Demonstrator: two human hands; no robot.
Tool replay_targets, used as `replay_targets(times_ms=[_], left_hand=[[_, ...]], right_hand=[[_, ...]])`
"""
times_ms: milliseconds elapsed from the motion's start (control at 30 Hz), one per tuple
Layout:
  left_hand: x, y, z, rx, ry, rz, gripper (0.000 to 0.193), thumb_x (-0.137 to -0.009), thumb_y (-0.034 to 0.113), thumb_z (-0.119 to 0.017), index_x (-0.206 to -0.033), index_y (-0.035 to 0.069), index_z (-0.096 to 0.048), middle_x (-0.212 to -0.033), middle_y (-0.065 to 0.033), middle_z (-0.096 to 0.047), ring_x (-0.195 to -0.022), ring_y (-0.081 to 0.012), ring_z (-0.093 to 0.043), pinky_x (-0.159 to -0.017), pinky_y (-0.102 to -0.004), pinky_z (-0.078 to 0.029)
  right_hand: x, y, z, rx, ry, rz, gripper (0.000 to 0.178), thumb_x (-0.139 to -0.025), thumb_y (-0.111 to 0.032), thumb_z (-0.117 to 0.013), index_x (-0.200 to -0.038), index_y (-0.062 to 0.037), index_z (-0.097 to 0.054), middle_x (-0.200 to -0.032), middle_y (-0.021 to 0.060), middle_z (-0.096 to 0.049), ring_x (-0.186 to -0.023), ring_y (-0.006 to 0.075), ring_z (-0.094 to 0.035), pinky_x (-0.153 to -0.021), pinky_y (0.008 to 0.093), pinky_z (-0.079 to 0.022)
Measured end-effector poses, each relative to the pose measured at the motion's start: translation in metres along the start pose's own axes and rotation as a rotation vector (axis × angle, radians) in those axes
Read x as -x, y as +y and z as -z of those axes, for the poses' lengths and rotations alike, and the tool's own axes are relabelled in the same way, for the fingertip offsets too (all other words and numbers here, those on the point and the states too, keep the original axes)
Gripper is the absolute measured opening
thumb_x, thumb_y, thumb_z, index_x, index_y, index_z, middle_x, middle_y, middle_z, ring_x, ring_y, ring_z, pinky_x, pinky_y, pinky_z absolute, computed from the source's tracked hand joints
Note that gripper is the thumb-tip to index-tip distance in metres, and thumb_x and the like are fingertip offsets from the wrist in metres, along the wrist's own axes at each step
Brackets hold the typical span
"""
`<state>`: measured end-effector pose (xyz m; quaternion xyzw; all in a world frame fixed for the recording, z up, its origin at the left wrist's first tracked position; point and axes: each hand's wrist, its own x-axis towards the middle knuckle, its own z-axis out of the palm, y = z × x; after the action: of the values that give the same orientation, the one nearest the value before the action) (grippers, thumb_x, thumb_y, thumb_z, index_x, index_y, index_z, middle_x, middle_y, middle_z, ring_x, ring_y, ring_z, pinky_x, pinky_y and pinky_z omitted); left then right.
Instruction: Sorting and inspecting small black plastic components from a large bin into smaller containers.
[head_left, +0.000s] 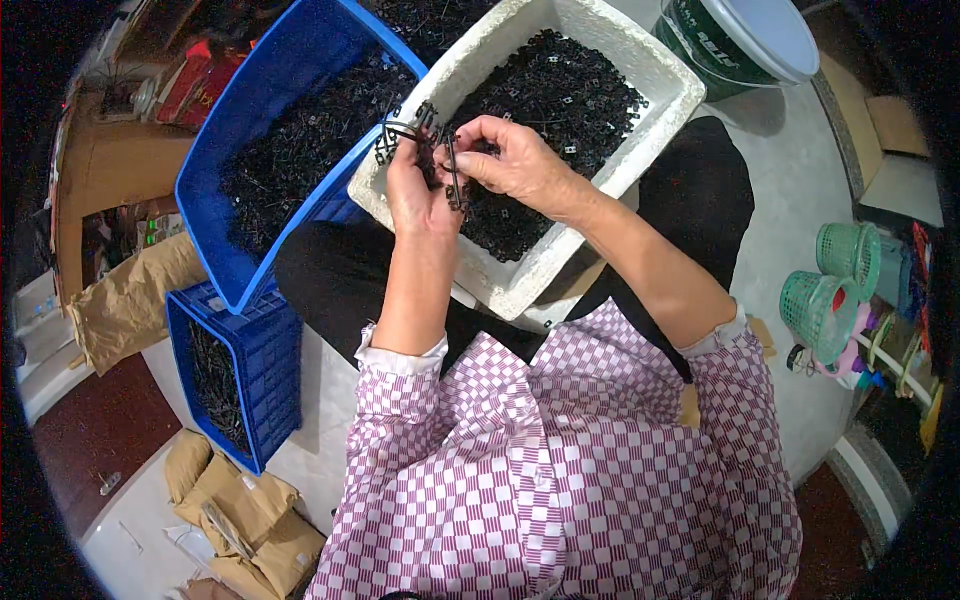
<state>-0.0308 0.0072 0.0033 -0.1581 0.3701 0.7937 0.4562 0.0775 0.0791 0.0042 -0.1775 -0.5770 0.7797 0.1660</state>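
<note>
Both hands meet over the near-left part of a white foam box holding many small black plastic clips. My left hand is closed around a bunch of black plastic parts, with thin curved pieces sticking out past its fingers. Thumb and fingers of my right hand pinch a thin black strip against that bunch. Fingers hide how the pieces join, and their exact kind is too small to make out.
To the left, a large blue bin of black parts leans beside the foam box. Below it stands a blue crate with long black pieces. Brown paper sacks lie at the lower left. A dark green bucket and green baskets stand right.
</note>
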Motion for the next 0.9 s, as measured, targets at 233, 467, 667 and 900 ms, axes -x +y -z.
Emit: replay_targets(times_ms=[233,467,667,900], left_hand=[[-0.008,-0.009,0.011,-0.09,-0.073,-0.041,0.019,-0.091,0.017,-0.042,-0.084,0.002,-0.05,-0.068,-0.0035,-0.051,-0.05,-0.0109,-0.047,-0.042,-0.021,-0.04],[0.025,-0.013,-0.018,-0.272,-0.01,-0.162,0.018,-0.091,0.02,-0.045,-0.087,0.003,-0.048,-0.069,-0.0044,-0.05,-0.048,-0.0124,-0.048,-0.041,-0.0228,-0.04],[0.018,-0.007,-0.012,-0.337,-0.1,-0.316,0.019,-0.09,0.023,-0.047,-0.086,0.005,-0.047,-0.068,-0.0032,-0.05,-0.049,-0.0107,-0.048,-0.042,-0.0237,-0.041],[0.013,-0.014,-0.007,-0.397,-0.09,-0.367,0.018,-0.09,0.023,-0.048,-0.085,0.007,-0.046,-0.066,-0.0016,-0.05,-0.047,-0.0094,-0.048,-0.041,-0.0227,-0.041]], right_hand=[[-0.004,0.012,0.006,0.266,0.146,0.053,0.01,-0.086,-0.012,-0.053,-0.091,-0.0039,-0.056,-0.076,-0.0011,-0.059,-0.057,0.0034,-0.047,-0.048,0.0178,-0.035],[-0.019,0.028,0.035,0.886,0.304,0.1,0.015,-0.086,-0.014,-0.053,-0.095,-0.0025,-0.055,-0.077,0.0009,-0.06,-0.059,0.008,-0.05,-0.052,0.0216,-0.04],[-0.004,-0.008,0.022,-0.121,0.094,-0.197,0.023,-0.084,-0.018,-0.057,-0.102,-0.0037,-0.053,-0.084,0.0015,-0.06,-0.073,0.0061,-0.053,-0.061,0.0184,-0.04],[-0.005,-0.002,0.012,-0.107,0.001,-0.134,0.025,-0.083,-0.017,-0.06,-0.103,-0.0038,-0.054,-0.082,0.0017,-0.061,-0.073,0.0062,-0.054,-0.063,0.0179,-0.04]])
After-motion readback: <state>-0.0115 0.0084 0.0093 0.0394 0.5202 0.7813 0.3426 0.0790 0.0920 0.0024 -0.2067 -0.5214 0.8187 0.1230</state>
